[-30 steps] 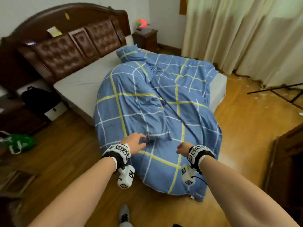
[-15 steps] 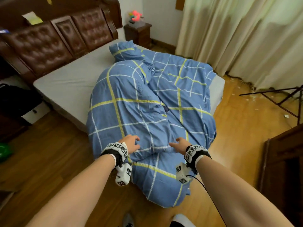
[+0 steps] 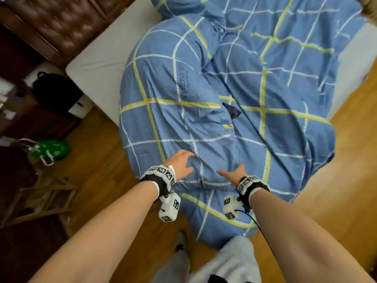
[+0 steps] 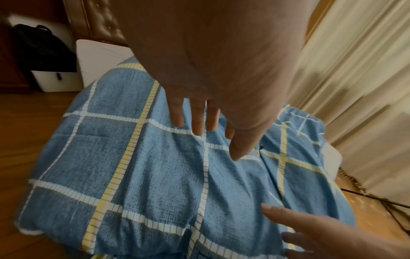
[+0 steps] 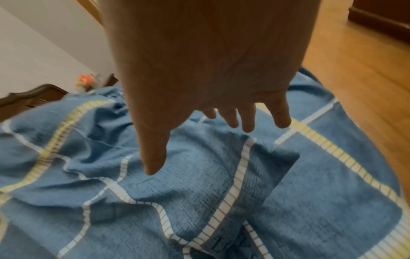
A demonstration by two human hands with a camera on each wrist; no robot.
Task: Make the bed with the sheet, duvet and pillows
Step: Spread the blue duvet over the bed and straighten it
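Observation:
A blue duvet with white and yellow checks lies bunched over the foot of the bed and hangs down to the floor. The white sheeted mattress shows bare towards the headboard. My left hand hovers over the duvet's near fold with its fingers spread and straight. Just to its right my right hand is also spread flat above the fabric. Neither hand grips cloth. No pillows are in view.
A brown padded headboard stands at the upper left. A black bag and a green bag sit on the wooden floor left of the bed. Pale curtains hang on the far side. My legs are at the foot.
The head has moved closer and tilted down over the bed's foot. Both hands have reached forward onto the duvet's near fold and spread their fingers.

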